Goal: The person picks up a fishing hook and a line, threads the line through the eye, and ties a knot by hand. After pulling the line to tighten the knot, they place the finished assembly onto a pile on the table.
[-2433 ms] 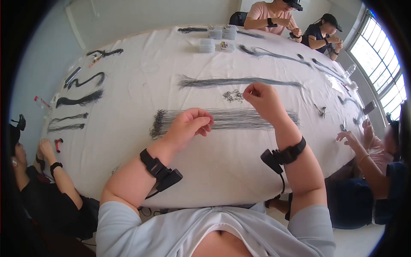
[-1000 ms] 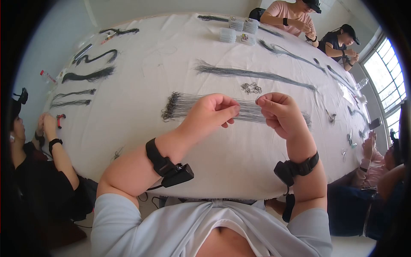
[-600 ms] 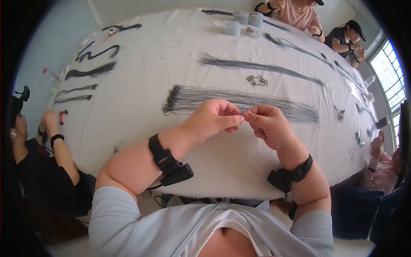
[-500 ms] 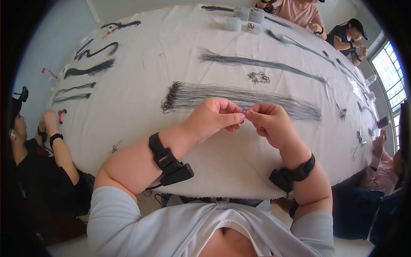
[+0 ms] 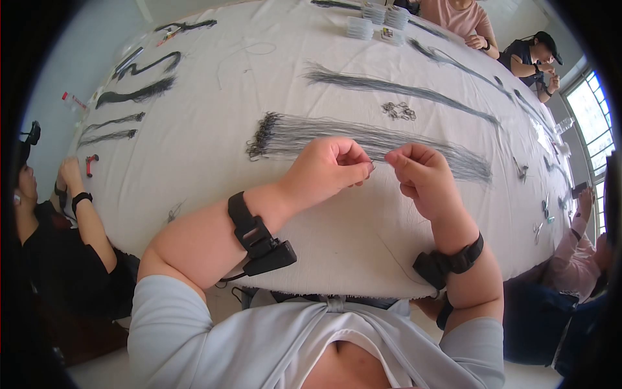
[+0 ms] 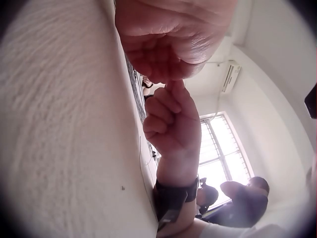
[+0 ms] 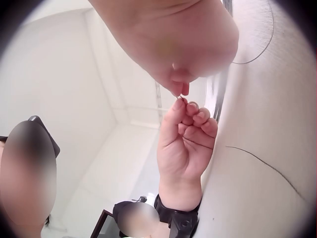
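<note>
Right between our two hands is where it's all going on, just above the near side of the bench (image 5: 324, 259) with its white cloth. Our left hand (image 5: 324, 170) pinches a tiny, thin, dark piece, metal by the look of it (image 5: 373, 165), so it sits right at the left fingertips and pokes toward the right. Our right hand (image 5: 427, 178) is just beside it, thumb and forefinger squeezed together, seemingly on a fine dark thread (image 7: 272, 34) that curves out next to that hand in the right wrist view. Can't swear to what's between those tips, it's too skinny.

We reckon it all hangs on that sliver of space: left hand nearer the piece, right hand facing it tip to tip. The piece's long axis looks to run roughly from one hand to the other, though it's too small for us to be sure.

Beyond the hands lies a wide flat bundle of long grey strands (image 5: 369, 141), running left to right, dark loopy ends on the left. Farther back, well apart from us, sits a small pile of dark curled bits (image 5: 398, 111).
</note>
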### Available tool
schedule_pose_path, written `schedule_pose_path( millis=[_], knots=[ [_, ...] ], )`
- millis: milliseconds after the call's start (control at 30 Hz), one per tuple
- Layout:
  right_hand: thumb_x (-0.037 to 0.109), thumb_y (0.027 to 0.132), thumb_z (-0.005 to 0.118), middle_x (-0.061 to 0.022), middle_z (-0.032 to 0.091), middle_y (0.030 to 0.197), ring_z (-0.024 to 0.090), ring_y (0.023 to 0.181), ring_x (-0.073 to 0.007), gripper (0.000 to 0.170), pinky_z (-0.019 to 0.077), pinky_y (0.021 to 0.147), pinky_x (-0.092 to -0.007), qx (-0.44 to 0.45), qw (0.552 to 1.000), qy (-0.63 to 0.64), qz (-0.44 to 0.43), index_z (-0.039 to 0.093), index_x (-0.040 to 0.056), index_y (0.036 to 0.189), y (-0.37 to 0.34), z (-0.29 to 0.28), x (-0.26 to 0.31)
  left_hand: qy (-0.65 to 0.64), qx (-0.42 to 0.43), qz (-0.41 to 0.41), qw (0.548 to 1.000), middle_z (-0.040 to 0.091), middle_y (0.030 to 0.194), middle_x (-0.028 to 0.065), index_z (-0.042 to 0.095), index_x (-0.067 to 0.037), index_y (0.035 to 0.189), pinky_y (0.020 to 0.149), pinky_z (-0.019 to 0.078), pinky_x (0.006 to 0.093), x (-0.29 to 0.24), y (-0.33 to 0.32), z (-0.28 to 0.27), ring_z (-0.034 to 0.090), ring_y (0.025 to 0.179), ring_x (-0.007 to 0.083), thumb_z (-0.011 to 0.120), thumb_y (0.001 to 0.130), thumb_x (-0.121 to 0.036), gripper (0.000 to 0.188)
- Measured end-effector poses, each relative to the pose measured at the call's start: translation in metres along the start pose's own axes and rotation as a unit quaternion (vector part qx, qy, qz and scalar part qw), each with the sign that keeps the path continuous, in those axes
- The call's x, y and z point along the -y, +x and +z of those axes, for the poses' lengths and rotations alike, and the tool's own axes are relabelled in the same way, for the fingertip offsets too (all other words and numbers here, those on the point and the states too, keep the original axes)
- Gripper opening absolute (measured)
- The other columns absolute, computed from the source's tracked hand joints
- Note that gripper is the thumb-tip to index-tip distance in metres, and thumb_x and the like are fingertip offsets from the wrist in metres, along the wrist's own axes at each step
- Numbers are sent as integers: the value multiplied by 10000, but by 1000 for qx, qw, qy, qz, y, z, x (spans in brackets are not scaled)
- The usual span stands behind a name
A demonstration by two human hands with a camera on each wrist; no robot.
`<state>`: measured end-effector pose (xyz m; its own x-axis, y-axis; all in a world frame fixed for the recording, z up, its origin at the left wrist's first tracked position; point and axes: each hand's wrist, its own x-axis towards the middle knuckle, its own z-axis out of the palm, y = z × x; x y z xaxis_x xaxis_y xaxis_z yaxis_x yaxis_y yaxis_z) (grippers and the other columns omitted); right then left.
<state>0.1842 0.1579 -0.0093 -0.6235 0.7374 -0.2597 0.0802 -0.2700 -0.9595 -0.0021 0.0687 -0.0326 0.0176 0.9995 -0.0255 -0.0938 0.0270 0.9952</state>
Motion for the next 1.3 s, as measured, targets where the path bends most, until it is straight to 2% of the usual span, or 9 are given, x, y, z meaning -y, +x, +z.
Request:
schedule_pose_path(
  millis=[67, 133, 267, 367, 700, 1033, 1167, 1267, 1300],
  knots=[
    [162, 875, 655, 75, 416, 602, 302, 490, -14, 113, 236, 425, -180, 24, 996, 85, -3, 621, 54, 868, 1, -7, 3, -69, -1, -4, 998, 651, 866, 48, 621, -24, 921, 690, 503, 243, -1, -1, 2, 612, 763, 104, 631, 873, -97, 88],
    [160, 892, 631, 77, 397, 608, 300, 502, -17, 98, 226, 423, -177, 47, 987, 152, 35, 619, 63, 886, -1, -4, 1, -159, 3, 9, 987, 653, 870, 44, 630, -36, 928, 694, 500, 245, -1, -2, 3, 612, 769, 106, 636, 873, -100, 84],
    [172, 909, 608, 74, 390, 625, 318, 535, -21, 97, 222, 425, -173, 115, 962, 230, 93, 617, 75, 916, -1, 0, -5, -186, -9, 34, 982, 659, 882, 38, 646, -53, 961, 699, 501, 248, 1, -4, 6, 616, 784, 111, 643, 873, -102, 100],
    [178, 914, 601, 71, 388, 622, 321, 541, -24, 103, 227, 432, -170, 126, 955, 246, 105, 615, 77, 932, -6, 6, -8, -191, -12, 27, 981, 662, 889, 34, 650, -57, 977, 698, 503, 248, 2, -4, 7, 619, 787, 112, 646, 873, -101, 113],
    [171, 915, 599, 67, 402, 628, 326, 534, -23, 88, 238, 436, -167, 133, 956, 242, 100, 609, 84, 906, -6, 6, -8, -202, -29, -9, 979, 664, 882, 23, 657, -71, 962, 708, 508, 248, 3, -3, 6, 618, 780, 108, 657, 862, -96, 103],
    [168, 911, 604, 66, 417, 631, 326, 526, -21, 90, 241, 432, -170, 132, 959, 223, 111, 606, 78, 902, -6, 8, -9, -164, -22, 29, 986, 647, 867, 34, 634, -55, 932, 698, 483, 242, 5, -3, 7, 569, 744, 95, 652, 863, -101, 85],
    [147, 906, 601, 60, 439, 644, 323, 528, -17, 85, 238, 430, -175, 117, 976, 145, 114, 606, 64, 891, -9, 12, -5, -170, -23, 21, 985, 616, 825, 25, 609, -41, 908, 688, 458, 244, 5, -4, 8, 538, 723, 93, 644, 853, -101, 88],
    [127, 899, 595, 60, 444, 652, 315, 528, -14, 72, 232, 432, -175, 68, 989, 98, 91, 608, 57, 889, -12, 17, -2, -169, -32, 26, 985, 599, 801, 15, 603, -38, 900, 684, 452, 245, 4, -4, 8, 537, 723, 93, 638, 847, -102, 90],
    [124, 898, 595, 61, 442, 652, 315, 528, -13, 69, 232, 433, -174, 86, 987, 93, 97, 609, 57, 890, -12, 16, -1, -160, -37, 28, 986, 595, 797, 13, 602, -37, 899, 681, 451, 244, 5, -4, 8, 537, 723, 92, 636, 847, -102, 90]
  ],
)
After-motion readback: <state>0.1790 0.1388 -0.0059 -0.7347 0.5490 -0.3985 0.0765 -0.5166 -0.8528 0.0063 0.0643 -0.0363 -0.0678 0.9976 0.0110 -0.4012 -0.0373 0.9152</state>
